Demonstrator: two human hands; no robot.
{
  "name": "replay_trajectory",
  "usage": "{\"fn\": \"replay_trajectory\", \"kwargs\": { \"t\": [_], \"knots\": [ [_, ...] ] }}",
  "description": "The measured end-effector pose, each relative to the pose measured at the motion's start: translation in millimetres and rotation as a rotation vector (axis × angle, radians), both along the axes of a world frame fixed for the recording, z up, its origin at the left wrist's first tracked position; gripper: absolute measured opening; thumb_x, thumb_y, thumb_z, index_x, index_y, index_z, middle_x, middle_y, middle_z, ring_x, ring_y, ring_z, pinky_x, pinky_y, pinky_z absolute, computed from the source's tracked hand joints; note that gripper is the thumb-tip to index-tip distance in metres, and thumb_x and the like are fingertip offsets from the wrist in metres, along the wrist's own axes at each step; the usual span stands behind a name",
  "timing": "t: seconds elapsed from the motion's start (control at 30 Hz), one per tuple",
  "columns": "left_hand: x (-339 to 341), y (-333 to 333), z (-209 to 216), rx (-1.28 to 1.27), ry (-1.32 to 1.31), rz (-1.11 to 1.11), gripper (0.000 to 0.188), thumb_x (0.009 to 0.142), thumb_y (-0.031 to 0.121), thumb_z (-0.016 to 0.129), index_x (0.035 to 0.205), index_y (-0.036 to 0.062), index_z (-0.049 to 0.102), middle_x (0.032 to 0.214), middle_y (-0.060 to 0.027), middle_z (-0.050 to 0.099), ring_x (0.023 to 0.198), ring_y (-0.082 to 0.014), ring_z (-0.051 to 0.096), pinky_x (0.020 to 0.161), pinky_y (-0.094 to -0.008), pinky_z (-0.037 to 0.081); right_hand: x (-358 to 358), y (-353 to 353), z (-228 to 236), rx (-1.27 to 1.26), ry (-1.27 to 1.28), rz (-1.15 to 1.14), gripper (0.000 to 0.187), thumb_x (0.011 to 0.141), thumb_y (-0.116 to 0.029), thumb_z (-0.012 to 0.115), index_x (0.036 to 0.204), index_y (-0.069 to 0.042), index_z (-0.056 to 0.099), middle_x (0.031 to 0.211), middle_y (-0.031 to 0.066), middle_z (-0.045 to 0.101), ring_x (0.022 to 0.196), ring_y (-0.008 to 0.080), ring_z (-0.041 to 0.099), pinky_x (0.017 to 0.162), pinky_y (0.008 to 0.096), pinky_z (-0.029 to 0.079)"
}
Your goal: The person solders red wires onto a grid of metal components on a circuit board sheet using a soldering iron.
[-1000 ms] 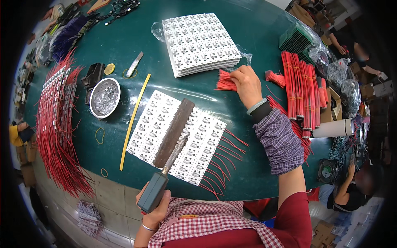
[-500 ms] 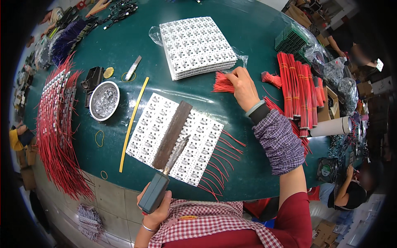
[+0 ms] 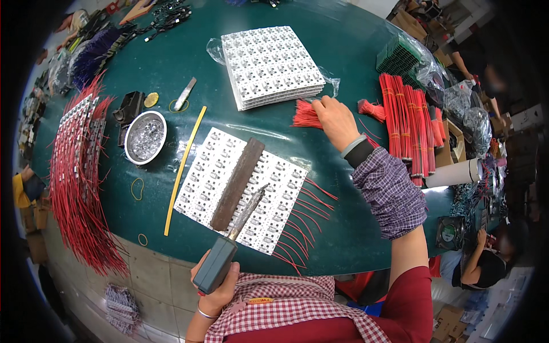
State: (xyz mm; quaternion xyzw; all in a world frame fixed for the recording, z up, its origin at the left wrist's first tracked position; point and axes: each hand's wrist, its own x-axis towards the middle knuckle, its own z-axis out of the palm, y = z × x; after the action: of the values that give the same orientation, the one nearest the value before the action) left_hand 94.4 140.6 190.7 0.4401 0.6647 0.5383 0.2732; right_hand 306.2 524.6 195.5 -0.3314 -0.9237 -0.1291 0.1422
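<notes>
My left hand (image 3: 222, 290) is wrapped around the grey handle of a soldering iron (image 3: 215, 266). The iron's metal tip rests over or just above a white panel of small circuit boards (image 3: 200, 183); contact is hard to tell. A dark brown bar (image 3: 238, 186) lies across that panel, beside the tip. Several red wires (image 3: 311, 207) stick out from the panel's right edge. Farther off, my right hand (image 3: 337, 123) has its fingers closed at the end of a loose bunch of short red wires (image 3: 306, 115) on the table. Its fingertips are partly hidden.
Behind stands a stack of white panels (image 3: 271, 63). On the left are a bowl of silvery scraps (image 3: 146, 138), a yellow strip (image 3: 185, 171), a knife (image 3: 185, 94) and wired boards (image 3: 80, 188). At right are bundled red wires (image 3: 403, 120) and a white roll (image 3: 456, 174). People sit nearby.
My right hand stays at the bunch of red wires, its fingers shifted slightly. The iron in my left hand has tilted a little, its tip moving slightly to the right.
</notes>
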Motion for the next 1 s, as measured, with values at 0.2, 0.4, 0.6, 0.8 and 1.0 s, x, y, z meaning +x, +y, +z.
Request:
{"fn": "replay_trajectory", "kwargs": {
  "t": [0.2,0.4,0.6,0.8,1.0],
  "knots": [
    [-1,-12,-3,-0.034,-0.021,0.011,0.022,0.078,0.003,0.077,0.097,-0.0043,0.069,0.083,-0.0107,0.068,0.066,-0.0177,0.064,0.06,-0.0295,0.051,4,-10,0,-0.169,0.145,-0.053,0.018,0.081,0.002,0.057,0.099,-0.001,0.055,0.096,0.0148,0.053,0.093,0.0327,0.057,0.082,0.0435,0.049],
    [-5,-19,-4,-0.209,-0.175,-0.073,0.037,0.093,0.001,0.068,0.129,-0.0037,0.061,0.124,-0.0132,0.066,0.109,-0.0176,0.062,0.092,-0.0303,0.051,4,-17,30,-0.273,0.21,0.097,0.015,0.079,0.003,0.057,0.094,0.001,0.058,0.095,0.015,0.053,0.093,0.0339,0.057,0.08,0.0432,0.049],
    [-1,4,3,0.002,0.039,-0.007,0.024,0.078,0.004,0.077,0.099,-0.0044,0.07,0.085,-0.0122,0.07,0.068,-0.0204,0.067,0.063,-0.0304,0.053,-5,-37,54,-0.068,-0.197,0.177,0.007,0.074,-0.01,0.066,0.068,-0.008,0.067,0.08,0.0099,0.06,0.082,0.0277,0.063,0.075,0.0443,0.049],
    [3,6,6,0.009,0.044,-0.049,0.022,0.078,0.004,0.076,0.097,-0.0048,0.07,0.084,-0.0133,0.07,0.066,-0.0216,0.067,0.062,-0.0308,0.053,-22,-48,37,0.083,-0.618,0.199,0.008,0.076,-0.014,0.068,0.074,-0.012,0.075,0.074,0.008,0.064,0.077,0.0253,0.065,0.084,0.049,0.048],
    [-1,10,9,0.092,0.097,-0.081,0.02,0.079,0.004,0.074,0.097,-0.0048,0.07,0.085,-0.013,0.069,0.064,-0.0225,0.065,0.059,-0.0309,0.052,-9,-53,21,0.043,-0.552,0.05,0.006,0.072,-0.014,0.069,0.071,-0.008,0.073,0.077,0.0072,0.064,0.078,0.0233,0.064,0.07,0.0393,0.051]
  ]
}}
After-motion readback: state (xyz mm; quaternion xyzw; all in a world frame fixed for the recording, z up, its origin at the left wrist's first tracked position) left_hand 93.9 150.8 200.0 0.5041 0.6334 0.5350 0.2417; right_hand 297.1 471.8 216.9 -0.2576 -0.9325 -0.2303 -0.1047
